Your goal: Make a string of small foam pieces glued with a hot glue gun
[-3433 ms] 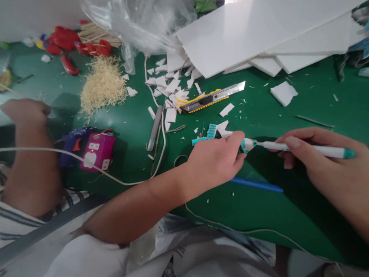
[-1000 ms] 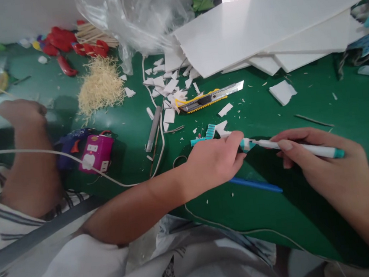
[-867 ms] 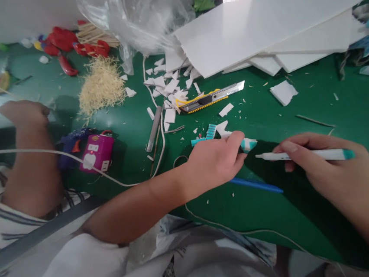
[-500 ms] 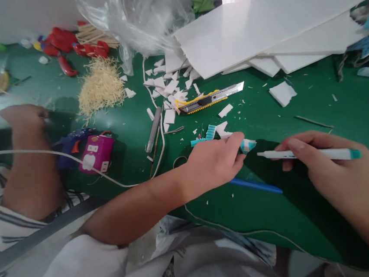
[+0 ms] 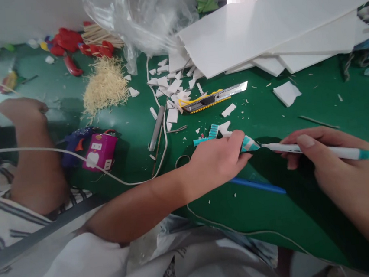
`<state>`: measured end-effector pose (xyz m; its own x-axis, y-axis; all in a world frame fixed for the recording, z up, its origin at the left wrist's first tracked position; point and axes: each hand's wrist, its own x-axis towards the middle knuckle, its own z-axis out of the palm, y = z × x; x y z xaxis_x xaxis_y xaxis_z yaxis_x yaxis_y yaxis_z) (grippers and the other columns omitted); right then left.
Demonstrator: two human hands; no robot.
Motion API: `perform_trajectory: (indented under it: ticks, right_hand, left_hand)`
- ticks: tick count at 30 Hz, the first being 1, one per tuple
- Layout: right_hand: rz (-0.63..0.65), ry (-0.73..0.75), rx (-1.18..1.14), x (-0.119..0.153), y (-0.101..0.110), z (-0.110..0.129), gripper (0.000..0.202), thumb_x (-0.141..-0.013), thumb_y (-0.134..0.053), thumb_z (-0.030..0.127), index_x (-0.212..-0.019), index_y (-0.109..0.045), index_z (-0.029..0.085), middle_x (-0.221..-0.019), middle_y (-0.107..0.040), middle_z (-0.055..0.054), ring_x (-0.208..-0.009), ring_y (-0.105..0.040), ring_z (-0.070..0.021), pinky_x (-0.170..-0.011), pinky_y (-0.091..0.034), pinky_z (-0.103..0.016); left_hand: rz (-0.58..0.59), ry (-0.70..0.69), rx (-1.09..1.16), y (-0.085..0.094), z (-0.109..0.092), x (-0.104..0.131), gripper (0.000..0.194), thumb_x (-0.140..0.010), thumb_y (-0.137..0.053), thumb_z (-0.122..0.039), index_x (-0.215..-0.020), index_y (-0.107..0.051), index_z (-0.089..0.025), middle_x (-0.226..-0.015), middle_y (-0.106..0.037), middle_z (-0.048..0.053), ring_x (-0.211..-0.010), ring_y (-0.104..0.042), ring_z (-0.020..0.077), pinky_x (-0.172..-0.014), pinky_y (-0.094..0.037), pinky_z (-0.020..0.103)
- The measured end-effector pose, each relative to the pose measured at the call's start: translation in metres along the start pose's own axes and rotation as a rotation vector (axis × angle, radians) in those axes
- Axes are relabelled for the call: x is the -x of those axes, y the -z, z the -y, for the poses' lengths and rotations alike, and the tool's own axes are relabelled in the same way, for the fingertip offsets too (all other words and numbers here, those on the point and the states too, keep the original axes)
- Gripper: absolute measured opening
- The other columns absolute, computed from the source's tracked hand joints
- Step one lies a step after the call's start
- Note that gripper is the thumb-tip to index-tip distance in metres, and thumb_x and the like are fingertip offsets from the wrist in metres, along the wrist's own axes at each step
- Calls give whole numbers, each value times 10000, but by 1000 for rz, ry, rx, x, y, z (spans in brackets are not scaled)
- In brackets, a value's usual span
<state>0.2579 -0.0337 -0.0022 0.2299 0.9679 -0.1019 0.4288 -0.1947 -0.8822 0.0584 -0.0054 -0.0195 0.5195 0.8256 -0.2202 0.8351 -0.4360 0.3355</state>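
Observation:
Between the fingertips of my left hand (image 5: 217, 159) is a small foam piece (image 5: 249, 143) striped teal and white. My right hand (image 5: 329, 150) grips a white marker (image 5: 312, 148) with a teal end cap. Its tip lies close to the right end of the foam piece; contact is hard to make out. Just beyond my left hand lie a teal-striped strip (image 5: 213, 131) and a white foam offcut (image 5: 225, 128). A blue pen-like stick (image 5: 259, 185) rests on the table below my left hand.
A yellow box cutter (image 5: 215, 98) with its blade out lies beside white foam scraps (image 5: 166, 86). Foam sheets (image 5: 268, 26) are stacked at the back right. A pink power adapter (image 5: 100, 152) and white cord sit left, near another person's arm (image 5: 33, 140).
The marker tip has come nearer to the striped foam piece, which has turned slightly in my left fingers. The whole view has shifted a little.

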Motion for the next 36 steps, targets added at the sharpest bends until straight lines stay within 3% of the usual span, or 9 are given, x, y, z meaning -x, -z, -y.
perform_trajectory:
  ticks: [9, 14, 18, 23, 31, 36]
  right_hand:
    - [11, 10, -35, -1, -3, -1, 158, -795, -642, 379, -680, -724, 307, -511, -614, 20, -463, -542, -145, -459, -439, -291]
    - [-1, -23, -43, 0, -4, 3, 146, -789, -643, 352, -670, -717, 312, -519, -615, 24, -476, -554, -141, -483, -457, -293]
    - [8, -27, -51, 2, -4, 3, 147, -787, -638, 358, -674, -719, 313, -511, -610, 23, -460, -541, -139, -464, -444, -293]
    - [16, -33, -24, 0, -5, 1, 107, -780, -648, 331, -702, -719, 312, -511, -610, 27, -460, -546, -138, -473, -449, -290]
    - [10, -5, -10, 1, -4, -2, 101, -785, -658, 359, -728, -724, 307, -525, -618, 27, -462, -544, -138, -469, -443, -288]
    - [-5, 20, 40, -1, -4, -2, 110, -759, -686, 403, -742, -743, 309, -513, -610, 23, -429, -497, -126, -395, -310, -271]
  left_hand:
    - [45, 29, -19, 4, -8, -6, 430, -988, -551, -549, -1215, -513, -185, -766, -720, 25, -774, -751, 281, -527, -422, 299]
    - [-8, -59, -23, 0, -6, -7, 344, -1027, -500, -428, -1274, -505, -189, -942, -764, 55, -836, -758, 266, -546, -443, 298]
    - [-2, -48, 30, 3, 0, -3, 459, -1009, -533, -390, -1405, -421, -188, -895, -765, 32, -823, -758, 246, -613, -484, 299]
    - [13, -3, 12, 4, -1, -3, 425, -988, -561, -515, -1253, -513, -186, -792, -744, 20, -800, -761, 273, -551, -443, 299]
    - [-33, -61, -13, -2, -1, -4, 311, -1019, -527, -440, -1232, -528, -213, -920, -779, 19, -835, -766, 249, -527, -396, 296]
    - [-18, -52, 12, -1, -1, -3, 347, -999, -552, -500, -1203, -547, -218, -913, -775, 11, -847, -763, 242, -530, -398, 282]
